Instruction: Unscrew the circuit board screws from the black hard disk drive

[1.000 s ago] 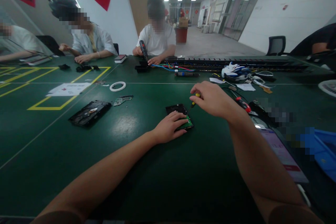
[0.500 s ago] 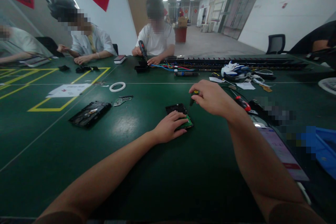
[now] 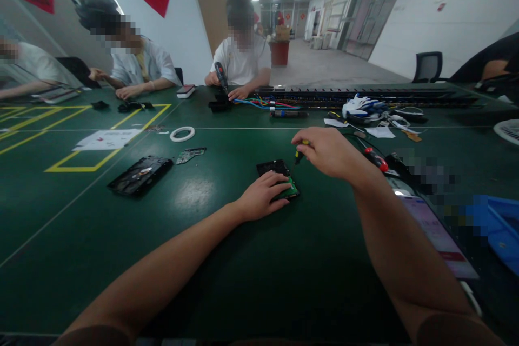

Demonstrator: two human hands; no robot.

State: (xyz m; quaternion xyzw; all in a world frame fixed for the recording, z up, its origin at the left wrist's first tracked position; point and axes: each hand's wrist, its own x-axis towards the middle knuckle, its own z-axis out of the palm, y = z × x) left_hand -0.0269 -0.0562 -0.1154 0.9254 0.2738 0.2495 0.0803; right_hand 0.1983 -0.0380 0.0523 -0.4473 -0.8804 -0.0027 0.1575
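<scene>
A hard drive [image 3: 271, 166] with a black case and a green circuit board lies on the dark green table. My left hand [image 3: 265, 194] rests across it, fingers spread flat and partly covering the board. In my right hand [image 3: 324, 151] is a screwdriver [image 3: 299, 157] with a black and yellow handle, gripped between thumb and fingers. Its thin shaft points down at the drive's right edge; whether the tip sits in a screw is too small to tell.
Left of my hands lie another black drive [image 3: 140, 174], a loose circuit board [image 3: 191, 155] and a white tape ring [image 3: 182, 134]. To the right are a red-handled tool [image 3: 376, 159], a tablet-like screen [image 3: 438, 235] and a blue bin [image 3: 503, 227]. Co-workers sit across the table.
The screwdriver's handle has turned a little in my right hand, showing more yellow. My left hand and the hard drive stay in place.
</scene>
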